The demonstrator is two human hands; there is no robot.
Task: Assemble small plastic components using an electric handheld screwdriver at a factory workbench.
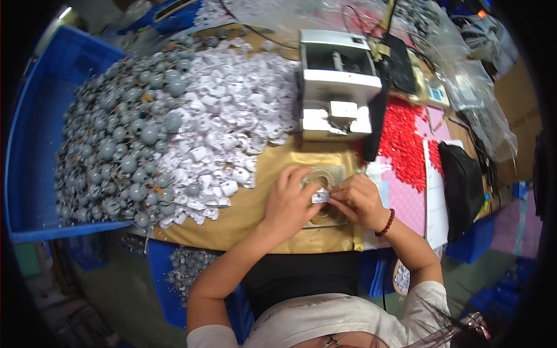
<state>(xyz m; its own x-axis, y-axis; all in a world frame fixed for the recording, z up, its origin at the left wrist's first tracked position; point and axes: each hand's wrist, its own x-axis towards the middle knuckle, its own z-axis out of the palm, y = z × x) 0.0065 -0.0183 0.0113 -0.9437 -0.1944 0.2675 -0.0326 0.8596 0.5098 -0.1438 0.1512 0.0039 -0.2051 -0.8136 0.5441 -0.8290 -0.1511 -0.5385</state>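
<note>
Both my hands meet over a small metal fixture plate (336, 171) with rounded recesses at the front of the worktable. My left hand (290, 197) is closed, with thumb and fingers at the left side of a small white plastic piece (319, 196). From the right, my right hand (361, 200), a dark red bead bracelet at its wrist, pinches at the piece's right edge. Whatever lies between the right fingertips is too small to make out. Just beyond the plate stands a white and grey bench machine (337, 87).
To the left lie a heap of small white plastic pieces (232, 98) and a pile of grey round parts (116, 139) spilling from a blue bin (35, 151). Small red parts (400, 139) lie on a pink sheet (409, 209) at right, beside a black pouch (460, 188).
</note>
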